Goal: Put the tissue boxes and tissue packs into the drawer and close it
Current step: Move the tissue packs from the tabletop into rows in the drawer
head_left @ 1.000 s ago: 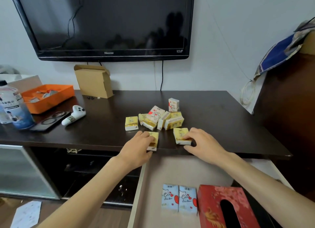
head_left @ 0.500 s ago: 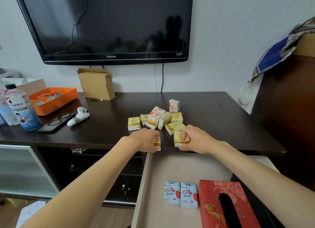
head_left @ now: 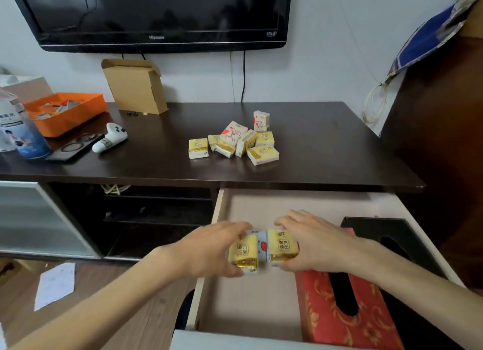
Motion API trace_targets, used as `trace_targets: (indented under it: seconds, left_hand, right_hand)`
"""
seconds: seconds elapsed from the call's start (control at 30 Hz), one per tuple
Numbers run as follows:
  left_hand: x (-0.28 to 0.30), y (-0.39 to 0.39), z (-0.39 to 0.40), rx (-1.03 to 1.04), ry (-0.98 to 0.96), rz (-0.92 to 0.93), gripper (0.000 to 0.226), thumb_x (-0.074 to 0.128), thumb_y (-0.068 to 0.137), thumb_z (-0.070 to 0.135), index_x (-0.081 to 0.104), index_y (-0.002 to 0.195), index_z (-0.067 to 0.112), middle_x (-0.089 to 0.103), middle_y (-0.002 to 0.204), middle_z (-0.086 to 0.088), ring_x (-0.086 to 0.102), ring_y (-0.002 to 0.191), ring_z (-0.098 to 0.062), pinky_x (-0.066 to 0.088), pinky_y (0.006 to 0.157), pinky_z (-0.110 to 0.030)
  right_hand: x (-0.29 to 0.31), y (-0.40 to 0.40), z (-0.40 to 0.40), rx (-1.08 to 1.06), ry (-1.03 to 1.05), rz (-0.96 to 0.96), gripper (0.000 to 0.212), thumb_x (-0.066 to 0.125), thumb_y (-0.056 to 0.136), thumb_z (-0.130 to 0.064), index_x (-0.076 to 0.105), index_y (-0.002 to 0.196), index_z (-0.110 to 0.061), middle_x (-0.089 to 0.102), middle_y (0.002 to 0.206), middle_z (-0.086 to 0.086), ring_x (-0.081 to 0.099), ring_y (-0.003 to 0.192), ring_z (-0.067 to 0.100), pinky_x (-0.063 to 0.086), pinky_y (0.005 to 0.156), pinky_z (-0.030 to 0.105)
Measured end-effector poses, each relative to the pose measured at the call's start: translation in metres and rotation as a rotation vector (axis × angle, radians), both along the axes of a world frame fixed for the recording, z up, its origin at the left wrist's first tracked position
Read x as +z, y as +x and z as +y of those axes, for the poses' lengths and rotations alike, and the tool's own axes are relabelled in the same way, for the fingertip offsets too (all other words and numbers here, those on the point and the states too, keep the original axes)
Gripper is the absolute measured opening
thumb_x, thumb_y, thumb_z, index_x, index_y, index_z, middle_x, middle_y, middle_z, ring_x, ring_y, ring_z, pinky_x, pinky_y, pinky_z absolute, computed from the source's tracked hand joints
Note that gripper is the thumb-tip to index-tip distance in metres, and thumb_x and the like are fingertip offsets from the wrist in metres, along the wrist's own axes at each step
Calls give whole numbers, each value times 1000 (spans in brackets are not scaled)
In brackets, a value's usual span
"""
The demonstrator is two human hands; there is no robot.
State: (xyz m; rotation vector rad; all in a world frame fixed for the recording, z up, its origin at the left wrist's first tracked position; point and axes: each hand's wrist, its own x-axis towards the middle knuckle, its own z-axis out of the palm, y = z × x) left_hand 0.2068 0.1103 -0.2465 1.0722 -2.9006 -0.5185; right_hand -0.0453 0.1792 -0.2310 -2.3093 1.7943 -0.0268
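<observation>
Over the open drawer (head_left: 264,300), my left hand (head_left: 211,247) grips a yellow tissue pack (head_left: 243,253). My right hand (head_left: 313,242) grips a second yellow tissue pack (head_left: 282,246) beside it. Between the two shows a strip of a pale blue pack (head_left: 263,246) lying in the drawer. A red tissue box (head_left: 371,323) and a black tissue box (head_left: 379,225) sit in the drawer's right half. A pile of several yellow and white tissue packs (head_left: 236,141) lies on the dark tabletop (head_left: 156,153).
On the left of the tabletop are a cardboard box (head_left: 134,87), an orange tray (head_left: 65,111), a white controller (head_left: 111,138), a dark flat device (head_left: 73,147) and a bottle (head_left: 24,132). A TV (head_left: 156,12) hangs above. A dark cabinet (head_left: 444,140) stands right. Papers lie on the floor.
Both hands lifted a yellow pack each off the tabletop's front edge and brought them down over the open drawer. The view tilted downward.
</observation>
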Motion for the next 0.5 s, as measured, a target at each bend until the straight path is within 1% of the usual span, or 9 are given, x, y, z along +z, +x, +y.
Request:
trace_targets:
  seconds: [0.07,0.1,0.13,0.17,0.23,0.27,0.3,0.43,0.5]
  left_hand:
    - [-17,2,12,-33,-58,-39,85,73,72,60,32,143,39,55,134,13,53,120,-9,45,98,-29]
    - [-24,3,16,-49,-83,-46,82,73,73,61,35,142,37,56,134,11,53,120,-11,46,99,-32]
    - [-29,4,18,-65,-105,-49,79,73,73,61,38,139,36,58,132,10,54,119,-13,47,99,-33]
    - [-34,5,19,-83,-129,-55,75,72,74,61,41,138,35,59,131,9,55,119,-14,47,98,-34]
    - [-41,7,21,-124,-181,-78,74,70,75,61,43,138,33,59,131,9,54,119,-15,46,97,-34]
    - [-44,7,22,-144,-206,-89,75,70,76,61,43,139,31,58,133,8,54,120,-16,45,98,-34]
    - [-46,7,23,-161,-228,-96,77,69,76,61,42,140,29,58,135,7,53,122,-16,46,99,-35]
    - [-49,2,25,-197,-245,-96,78,68,77,61,43,142,25,55,139,5,52,122,-17,46,99,-36]
    - [-49,0,26,-204,-232,-102,77,69,78,60,43,142,24,55,139,4,52,122,-18,47,98,-36]
  right_hand:
    - [-5,6,9,48,-62,93,64,61,67,-75,51,110,-28,43,102,-12,39,93,10,35,72,32]
    - [-7,9,12,70,-77,136,62,59,68,-76,52,103,-26,43,98,-10,37,89,12,32,72,33]
    - [-10,12,15,94,-78,178,62,57,68,-77,53,98,-24,43,96,-8,36,88,14,32,76,34]
    - [-14,14,18,110,-66,209,63,55,68,-77,55,98,-22,43,96,-7,35,88,15,33,82,35]
    - [-20,19,23,108,-10,232,67,56,67,-77,59,103,-21,45,98,-7,39,94,16,30,103,38]
    - [-22,21,24,102,16,239,67,57,68,-76,59,106,-21,46,99,-8,43,99,17,25,111,40]
    - [-22,24,25,97,35,252,67,59,68,-74,59,108,-20,45,100,-8,46,105,19,20,115,43]
    - [-24,35,25,71,78,297,61,68,72,-65,57,112,-20,45,104,-6,45,115,21,11,119,51]
    - [-27,40,24,48,85,322,66,70,72,-64,56,119,-19,50,113,-4,44,119,22,8,119,53]
